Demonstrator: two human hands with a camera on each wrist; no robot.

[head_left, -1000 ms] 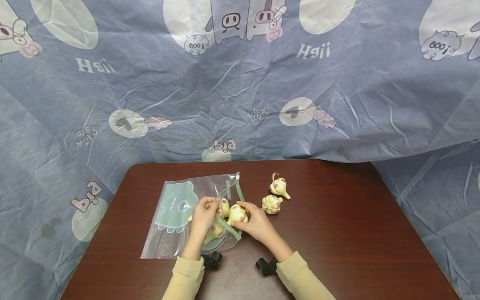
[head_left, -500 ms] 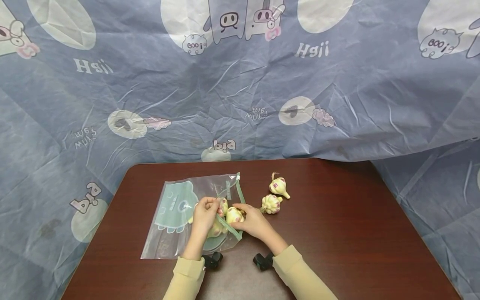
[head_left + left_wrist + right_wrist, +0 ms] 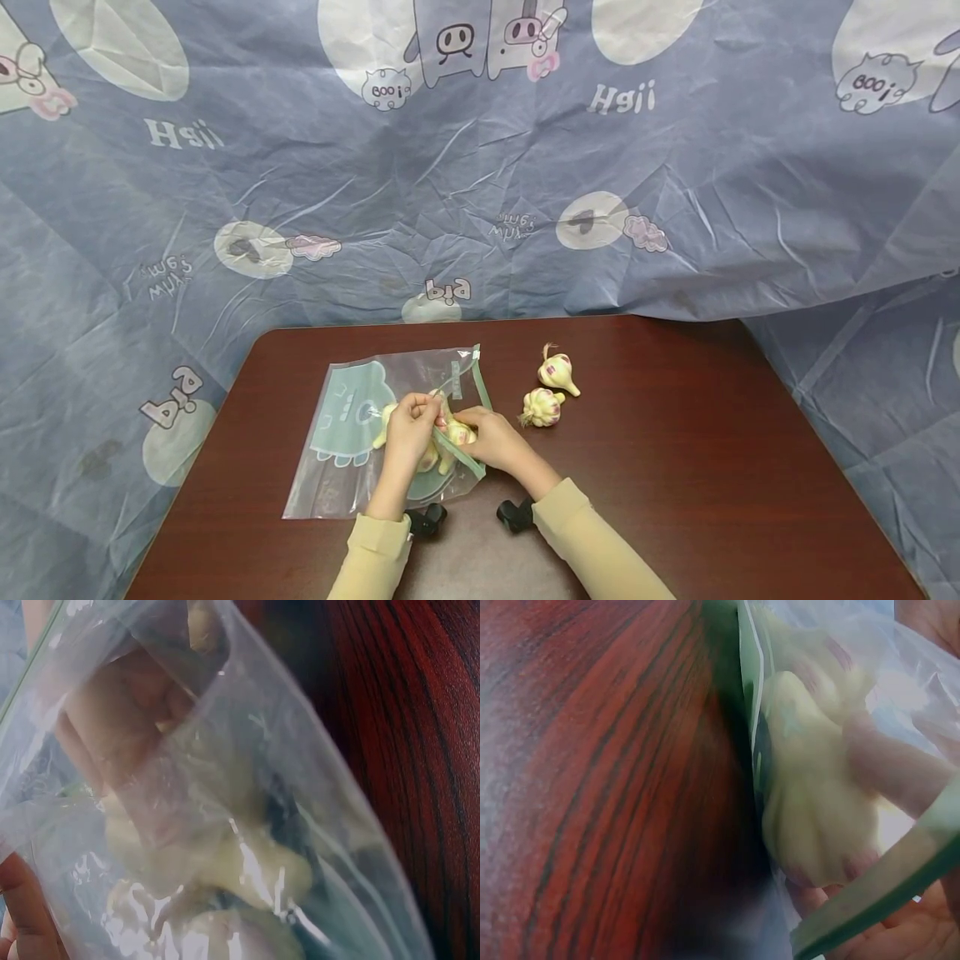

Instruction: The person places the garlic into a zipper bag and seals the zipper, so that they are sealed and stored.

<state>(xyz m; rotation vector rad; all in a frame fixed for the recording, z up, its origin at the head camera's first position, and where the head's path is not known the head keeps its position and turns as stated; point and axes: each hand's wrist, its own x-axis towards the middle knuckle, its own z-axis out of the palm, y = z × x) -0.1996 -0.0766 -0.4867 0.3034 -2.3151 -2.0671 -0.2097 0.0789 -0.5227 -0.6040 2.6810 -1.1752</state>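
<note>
A clear zip bag (image 3: 303,492) with a blue-green print and green zip edges lies flat, its mouth toward the right. My left hand (image 3: 406,435) pinches the upper lip of that mouth and lifts it. Reaching into the mouth, my right hand (image 3: 498,443) grips a garlic bulb (image 3: 461,433), pale with purple patches. Through the plastic in the right wrist view, the bulb (image 3: 817,802) shows with a finger across it. Other garlic bulbs (image 3: 255,870) lie deeper in the bag, blurred by glare in the left wrist view. My fingertips there are partly hidden.
Two garlic bulbs rest right of the bag: the nearer one (image 3: 542,407) close to my right hand, the farther one (image 3: 558,372) behind it. All sit on a dark red wooden table (image 3: 675,467). A patterned blue cloth (image 3: 480,167) hangs along the table's far edge.
My right hand has moved left, carrying its garlic bulb farther into the bag's mouth. My left hand stays in place on the bag's lip. The two loose bulbs have not moved.
</note>
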